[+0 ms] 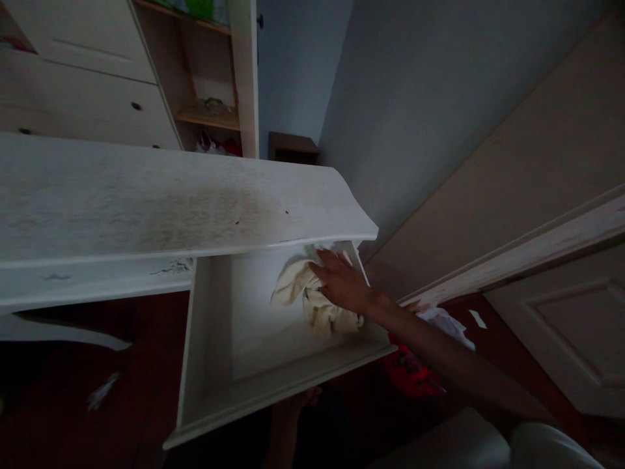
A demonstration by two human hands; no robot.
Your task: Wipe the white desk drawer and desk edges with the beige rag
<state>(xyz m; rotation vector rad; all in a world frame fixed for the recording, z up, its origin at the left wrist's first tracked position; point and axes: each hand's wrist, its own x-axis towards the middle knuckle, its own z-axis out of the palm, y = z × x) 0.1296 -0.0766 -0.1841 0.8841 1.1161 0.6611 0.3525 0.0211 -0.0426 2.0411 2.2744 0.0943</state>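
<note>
My right hand point(344, 281) reaches into an open white drawer point(229, 391) and rests, fingers stretched out, on a crumpled cream cloth point(317, 306) in the drawer's back right corner. The drawer is pulled out from under a worn white tabletop point(170, 202). My left hand point(293, 407) is under the drawer's front edge, mostly hidden in shadow; its fingers do not show clearly.
A white door point(561, 260) stands at the right. White cupboards and open shelves point(205, 117) are behind the table. A small brown stand point(294, 147) is in the corner. On the dark red floor lie a red thing point(413, 374), white crumpled paper point(446, 322) and scraps.
</note>
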